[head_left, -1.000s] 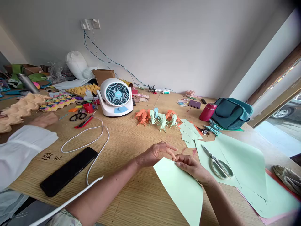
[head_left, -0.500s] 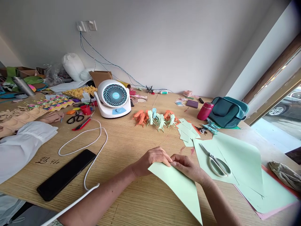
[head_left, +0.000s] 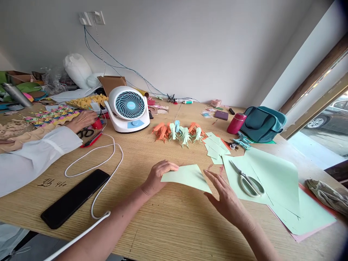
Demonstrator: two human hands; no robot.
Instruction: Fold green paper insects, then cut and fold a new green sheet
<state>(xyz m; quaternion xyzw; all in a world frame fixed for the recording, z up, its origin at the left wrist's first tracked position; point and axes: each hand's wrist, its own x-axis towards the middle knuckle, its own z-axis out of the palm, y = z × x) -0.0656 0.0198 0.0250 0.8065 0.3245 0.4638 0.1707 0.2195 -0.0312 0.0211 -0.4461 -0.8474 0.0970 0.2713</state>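
A sheet of light green paper [head_left: 187, 176] is held above the table by my left hand [head_left: 160, 175], whose fingers lie on top at its left edge; the thumb is hidden below. The sheet bends slightly. My right hand [head_left: 224, 197] is open beside the sheet's right edge, fingers apart, with nothing in it. Farther off stand folded paper figures [head_left: 185, 135] in orange, green and blue. Cut green paper pieces [head_left: 216, 146] lie to their right. Scissors [head_left: 250, 183] with pale handles rest on large green sheets [head_left: 280, 181] at the right.
A white fan [head_left: 129, 108], a black phone [head_left: 76, 197] and a white cable [head_left: 119, 159] lie left of centre. A co-worker's hand [head_left: 83, 120] reaches toward a small red cup [head_left: 96, 124]. A pink bottle [head_left: 236, 123] and teal bag [head_left: 262, 125] stand at the back right.
My right hand has let go of the paper and moved right, its fingers opening. The sheet has swung up flatter in my left hand. The co-worker's hand has moved right toward the red cup.
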